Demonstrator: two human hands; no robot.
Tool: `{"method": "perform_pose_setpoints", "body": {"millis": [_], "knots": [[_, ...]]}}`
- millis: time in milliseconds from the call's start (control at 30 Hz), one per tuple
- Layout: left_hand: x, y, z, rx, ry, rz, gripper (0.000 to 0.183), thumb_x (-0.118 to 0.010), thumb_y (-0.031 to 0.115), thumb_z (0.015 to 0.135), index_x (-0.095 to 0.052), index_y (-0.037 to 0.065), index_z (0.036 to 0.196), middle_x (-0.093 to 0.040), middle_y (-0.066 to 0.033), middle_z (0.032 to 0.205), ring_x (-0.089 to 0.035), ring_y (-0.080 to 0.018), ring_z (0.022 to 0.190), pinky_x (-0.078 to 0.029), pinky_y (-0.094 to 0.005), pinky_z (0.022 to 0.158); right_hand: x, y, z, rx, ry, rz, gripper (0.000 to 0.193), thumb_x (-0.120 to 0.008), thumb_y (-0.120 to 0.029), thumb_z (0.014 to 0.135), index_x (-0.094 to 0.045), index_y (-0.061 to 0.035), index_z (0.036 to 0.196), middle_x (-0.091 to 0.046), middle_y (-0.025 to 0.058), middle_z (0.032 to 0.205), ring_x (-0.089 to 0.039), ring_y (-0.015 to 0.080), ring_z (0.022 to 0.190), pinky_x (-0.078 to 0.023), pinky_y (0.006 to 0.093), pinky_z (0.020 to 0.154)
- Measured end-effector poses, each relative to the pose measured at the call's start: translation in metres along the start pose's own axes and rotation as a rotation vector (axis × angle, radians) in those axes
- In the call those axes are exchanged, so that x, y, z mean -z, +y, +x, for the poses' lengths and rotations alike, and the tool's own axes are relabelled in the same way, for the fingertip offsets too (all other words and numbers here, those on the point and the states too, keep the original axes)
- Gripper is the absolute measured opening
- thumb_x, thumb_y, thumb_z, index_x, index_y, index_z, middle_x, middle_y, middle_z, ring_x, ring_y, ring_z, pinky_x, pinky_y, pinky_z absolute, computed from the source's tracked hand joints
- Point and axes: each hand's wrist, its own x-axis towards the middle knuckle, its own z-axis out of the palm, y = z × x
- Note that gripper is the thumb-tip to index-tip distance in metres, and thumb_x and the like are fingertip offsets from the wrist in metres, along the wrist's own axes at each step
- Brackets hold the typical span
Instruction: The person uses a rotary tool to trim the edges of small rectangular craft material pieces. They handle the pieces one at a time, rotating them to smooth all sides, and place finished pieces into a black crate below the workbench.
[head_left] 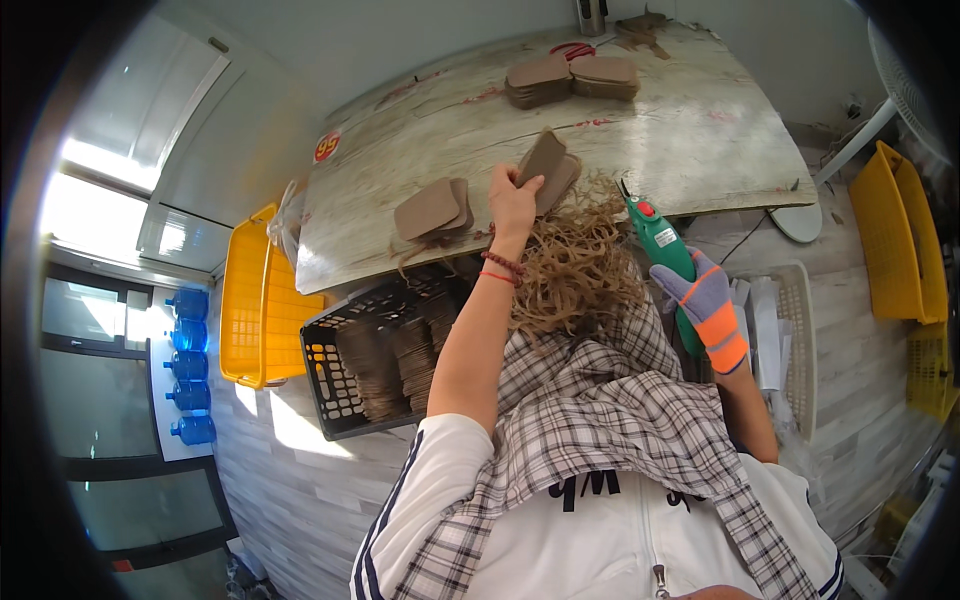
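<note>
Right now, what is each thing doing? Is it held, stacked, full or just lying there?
Left hand: bare, gripping a brown cutout piece over the table.
Right hand: gloved, closed around the green cutting tool.
Brown stacks at the far table edge: piled, untouched.
Brown stack near the left: lying flat.
Black crate: holds rows of brown pieces.
Shavings: loose tangled heap.
Yellow crate: contents not visible.

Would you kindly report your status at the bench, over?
Left hand grips brown cutout over table. Gloved right hand holds green cutter. Trimmings pile sits between them.
</note>
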Motion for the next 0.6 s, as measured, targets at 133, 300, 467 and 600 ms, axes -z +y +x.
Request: {"method": "perform_pose_setpoints", "body": {"millis": [133,300,467,600], "knots": [[-0.008,0.034,-0.032,0.132,0.006,-1.153,0.025,-0.067,0.002,0.082,-0.047,0.004,0.097,-0.056,-0.0106,0.104,-0.058,-0.0243,0.094,-0.052,-0.0369,0.081,-0.002,-0.01,-0.002,-0.062,-0.032,0.057,0.045,-0.077,-0.025,0.077,-0.057,0.002,0.107,-0.062,0.0024,0.071,-0.054,0.0054,0.055,-0.044,0.0216,0.048],[-0.021,0.047,-0.049,0.153,-0.03,-1.456,0.033,-0.06,-0.008,0.084,-0.048,0.001,0.113,-0.056,-0.0108,0.115,-0.057,-0.0241,0.104,-0.05,-0.0364,0.093,-0.008,-0.027,-0.004,-0.07,-0.097,0.064,0.046,-0.076,-0.025,0.078,-0.055,0.0029,0.108,-0.061,0.0031,0.071,-0.055,0.0071,0.053,-0.045,0.0217,0.046],[-0.032,0.048,-0.052,0.175,-0.077,-1.636,0.039,-0.055,-0.01,0.085,-0.046,0.001,0.121,-0.055,-0.0124,0.12,-0.054,-0.0271,0.111,-0.045,-0.0413,0.101,-0.011,-0.04,-0.009,-0.104,-0.121,0.119,0.046,-0.076,-0.024,0.078,-0.055,0.0031,0.109,-0.061,0.0038,0.072,-0.055,0.0077,0.053,-0.046,0.0222,0.046],[-0.036,0.052,-0.058,0.215,-0.063,-1.62,0.039,-0.055,-0.011,0.085,-0.047,0.002,0.121,-0.055,-0.0122,0.121,-0.054,-0.0269,0.112,-0.045,-0.041,0.101,-0.012,-0.039,-0.01,-0.111,-0.121,0.128,0.045,-0.076,-0.024,0.078,-0.055,0.0025,0.108,-0.061,0.0035,0.072,-0.055,0.0077,0.052,-0.046,0.0222,0.046]]}}
